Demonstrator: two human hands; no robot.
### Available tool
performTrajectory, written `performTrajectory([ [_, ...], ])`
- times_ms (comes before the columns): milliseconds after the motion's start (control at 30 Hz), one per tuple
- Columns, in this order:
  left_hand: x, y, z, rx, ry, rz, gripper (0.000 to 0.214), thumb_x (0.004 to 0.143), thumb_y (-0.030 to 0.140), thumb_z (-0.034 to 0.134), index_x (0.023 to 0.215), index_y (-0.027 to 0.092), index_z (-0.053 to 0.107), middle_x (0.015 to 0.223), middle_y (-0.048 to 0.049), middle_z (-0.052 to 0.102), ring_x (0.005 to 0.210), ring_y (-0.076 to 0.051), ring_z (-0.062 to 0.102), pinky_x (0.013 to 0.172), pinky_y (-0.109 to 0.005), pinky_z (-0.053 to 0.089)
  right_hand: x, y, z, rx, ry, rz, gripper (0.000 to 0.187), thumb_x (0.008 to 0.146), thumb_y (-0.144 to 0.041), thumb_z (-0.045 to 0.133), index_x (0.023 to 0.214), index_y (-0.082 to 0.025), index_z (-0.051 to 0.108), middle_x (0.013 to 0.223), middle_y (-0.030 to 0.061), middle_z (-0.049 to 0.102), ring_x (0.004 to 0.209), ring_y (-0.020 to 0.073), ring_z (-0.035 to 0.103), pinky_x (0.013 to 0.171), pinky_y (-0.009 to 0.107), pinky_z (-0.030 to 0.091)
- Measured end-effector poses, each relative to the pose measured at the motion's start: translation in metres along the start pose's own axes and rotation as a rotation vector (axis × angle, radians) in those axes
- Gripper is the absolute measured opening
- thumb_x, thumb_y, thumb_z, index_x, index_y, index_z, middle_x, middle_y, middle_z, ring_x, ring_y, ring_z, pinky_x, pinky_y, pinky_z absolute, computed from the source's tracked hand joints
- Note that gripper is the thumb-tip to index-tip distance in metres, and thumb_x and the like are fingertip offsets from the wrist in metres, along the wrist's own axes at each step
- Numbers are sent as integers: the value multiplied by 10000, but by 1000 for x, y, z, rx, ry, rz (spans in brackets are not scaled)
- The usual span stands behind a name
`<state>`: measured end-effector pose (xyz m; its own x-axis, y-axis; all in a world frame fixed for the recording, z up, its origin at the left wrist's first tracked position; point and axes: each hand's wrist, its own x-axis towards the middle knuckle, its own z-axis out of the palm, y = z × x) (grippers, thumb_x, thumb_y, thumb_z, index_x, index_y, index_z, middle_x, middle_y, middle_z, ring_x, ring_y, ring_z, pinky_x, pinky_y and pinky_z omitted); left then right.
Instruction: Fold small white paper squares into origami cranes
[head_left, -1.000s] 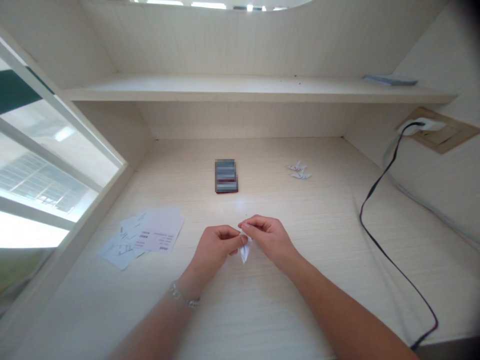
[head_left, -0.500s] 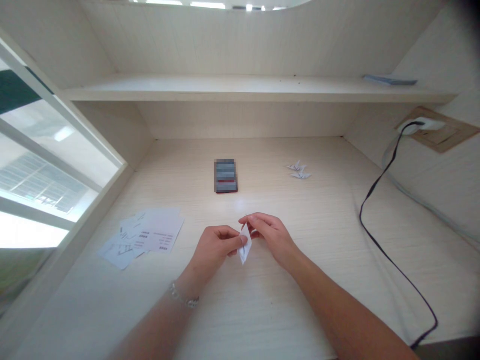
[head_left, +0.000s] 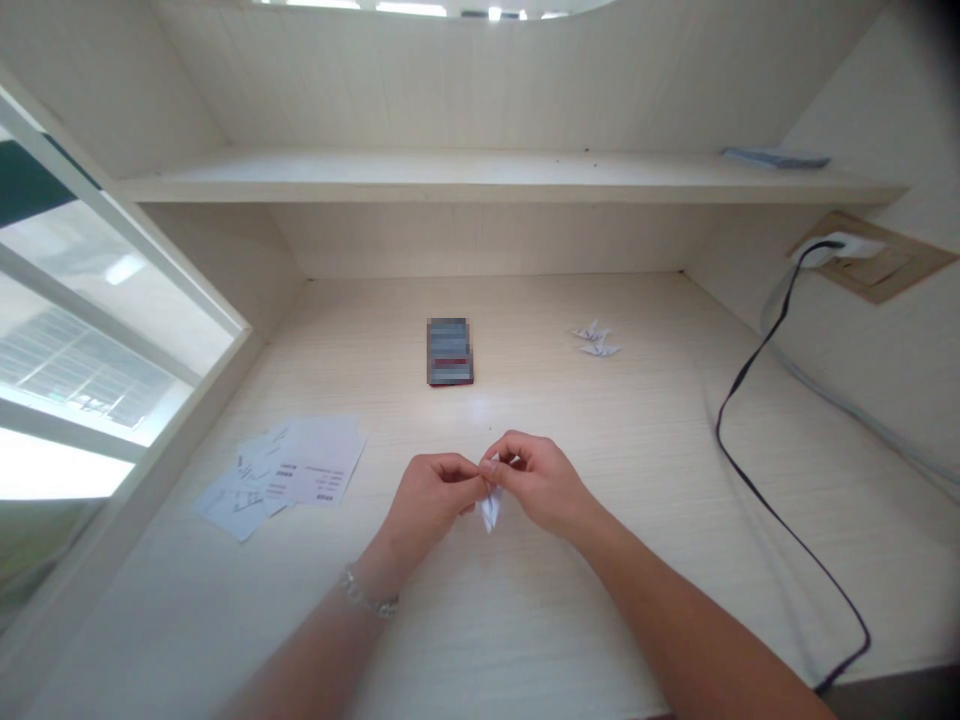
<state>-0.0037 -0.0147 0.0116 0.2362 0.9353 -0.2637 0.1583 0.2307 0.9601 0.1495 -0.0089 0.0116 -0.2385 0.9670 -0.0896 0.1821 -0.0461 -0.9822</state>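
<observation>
A small piece of folded white paper (head_left: 490, 512) is pinched between both hands, low over the desk, with a narrow point facing me. My left hand (head_left: 436, 492) grips its left side between thumb and fingers; a beaded bracelet circles that wrist. From the right, my right hand (head_left: 541, 482) pinches the upper end, thumb and index fingertip meeting there. The fingers cover most of the paper's top part. Farther back to the right lie small folded paper cranes (head_left: 598, 349), close together on the desk.
Several printed paper sheets (head_left: 319, 465) overlap at the left. A dark, blurred-out rectangular object (head_left: 450, 352) lies behind my hands. A black cable (head_left: 780, 520) runs from the wall socket (head_left: 874, 262) down the right side. A shelf (head_left: 450, 190) spans the back, bearing a flat bluish item (head_left: 776, 158).
My right thumb and fingertips have closed onto the top of the folded paper, which stood exposed before. My left hand keeps its grip. The view has shifted very slightly.
</observation>
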Motion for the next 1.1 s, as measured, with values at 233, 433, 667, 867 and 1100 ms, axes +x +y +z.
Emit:
performTrajectory([
  [233, 1, -2, -3, -111, 58, 17, 245, 656, 372, 675, 686, 129, 685, 542, -10, 580, 512, -99, 471, 503, -220, 353, 4, 5, -2, 124, -40, -14, 240, 785, -397, 549, 785, -167, 618, 722, 14, 615, 684, 139, 560, 620, 262, 444],
  [433, 3, -6, -4, -314, 59, 19, 238, 706, 330, 648, 805, 117, 681, 648, -42, 620, 610, -123, 539, 595, -249, 433, 6, 6, 0, 175, 16, 36, 183, 738, -331, 607, 779, -153, 615, 663, 7, 605, 572, 112, 546, 557, 246, 446],
  [667, 5, -7, -3, -273, 105, 6, 247, 643, 312, 699, 791, 115, 683, 657, -53, 655, 588, -129, 570, 586, -256, 460, 6, 6, 1, 161, 63, 50, 201, 723, -343, 614, 749, -145, 639, 596, 13, 605, 536, 117, 539, 521, 246, 437],
  [867, 5, -4, -5, -220, 112, 8, 245, 645, 324, 691, 775, 116, 692, 614, -46, 655, 560, -125, 570, 548, -234, 449, 4, 6, 2, 164, 70, 52, 198, 727, -343, 610, 742, -148, 647, 609, 17, 610, 550, 120, 542, 535, 248, 438],
  [1100, 4, -7, -6, -240, 99, 13, 222, 671, 310, 680, 779, 116, 680, 625, -38, 642, 574, -111, 554, 565, -227, 447, 4, 4, 3, 163, 68, 58, 187, 735, -328, 605, 727, -144, 639, 584, 9, 596, 537, 111, 536, 526, 240, 435],
])
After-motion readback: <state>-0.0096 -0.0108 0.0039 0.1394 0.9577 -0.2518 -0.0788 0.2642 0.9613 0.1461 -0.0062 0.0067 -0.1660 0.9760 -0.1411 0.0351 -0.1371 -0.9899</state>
